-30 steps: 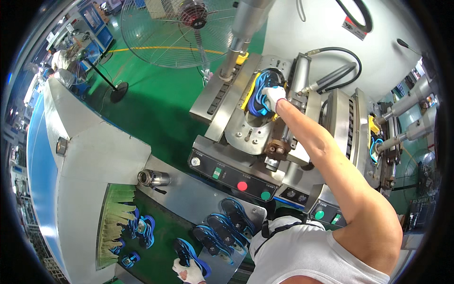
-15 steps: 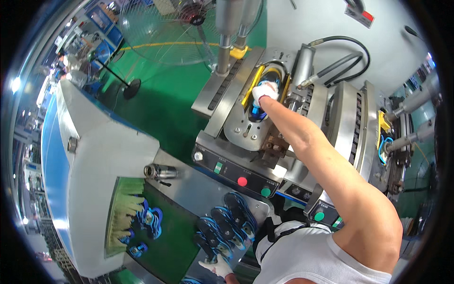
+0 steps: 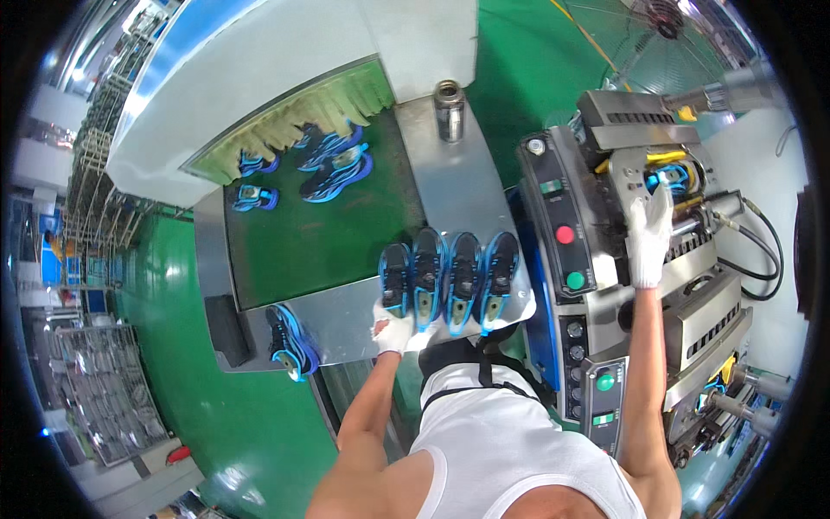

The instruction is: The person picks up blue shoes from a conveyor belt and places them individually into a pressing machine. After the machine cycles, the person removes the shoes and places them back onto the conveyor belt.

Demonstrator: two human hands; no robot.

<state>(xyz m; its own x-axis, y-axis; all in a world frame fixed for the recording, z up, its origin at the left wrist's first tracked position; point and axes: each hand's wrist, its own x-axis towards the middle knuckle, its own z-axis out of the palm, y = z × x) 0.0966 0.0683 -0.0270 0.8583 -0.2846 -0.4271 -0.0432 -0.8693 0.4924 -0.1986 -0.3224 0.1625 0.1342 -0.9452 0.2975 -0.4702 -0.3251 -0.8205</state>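
Note:
My left hand (image 3: 393, 331), in a white glove, is closed around the near end of a black-and-blue shoe (image 3: 395, 278), leftmost in a row on the metal table edge. Close beside it stand the other shoes of the row, including another black-and-blue shoe (image 3: 464, 277). My right hand (image 3: 650, 235), also gloved, reaches over the press machine (image 3: 616, 186) with its fingers stretched out and nothing visible in them. Just beyond its fingertips a blue shoe (image 3: 670, 179) sits in the machine's yellow-edged holder, partly hidden by the hand.
More shoes (image 3: 337, 177) lie on the green conveyor belt (image 3: 320, 246) before a bristle curtain (image 3: 294, 121). A pair of shoes (image 3: 292, 342) rests at the table's left end. A steel flask (image 3: 449, 111) stands at the back. The control panel (image 3: 562, 225) has red and green buttons.
My view has swung left toward the conveyor. My right hand has drawn back from the shoe in the machine, its fingers now extended. My left hand stays at the row of shoes.

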